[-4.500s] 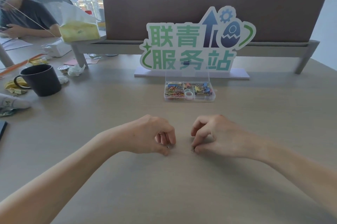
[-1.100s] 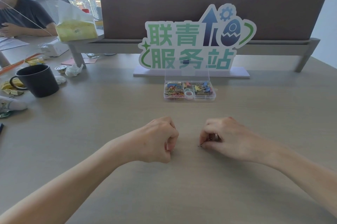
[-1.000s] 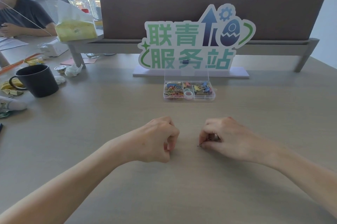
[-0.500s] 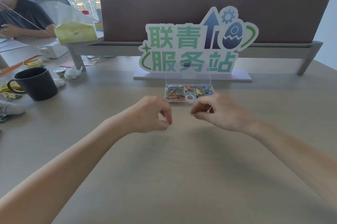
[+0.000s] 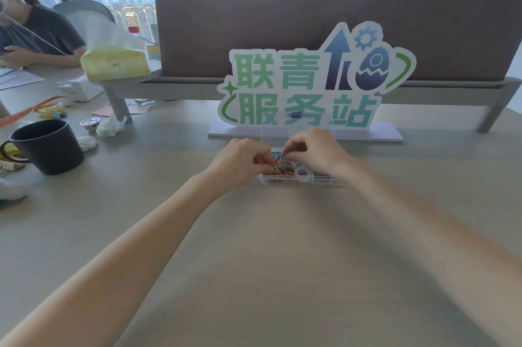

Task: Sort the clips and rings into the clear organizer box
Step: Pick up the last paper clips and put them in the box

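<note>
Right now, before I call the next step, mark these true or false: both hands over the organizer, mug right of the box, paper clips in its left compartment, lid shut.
1. Both the left hand and right hand are over the clear organizer box. True.
2. The dark mug stands right of the box. False: far left.
3. Coloured paper clips fill the left compartment. True.
4. The lid is shut. False: it stands open.

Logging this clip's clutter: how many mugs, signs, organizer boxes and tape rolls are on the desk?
Mug: 1
Sign: 1
Organizer box: 1
Tape roll: 1, lying in the box
Total: 4
The paper clips in the box are too tangled to count.
</note>
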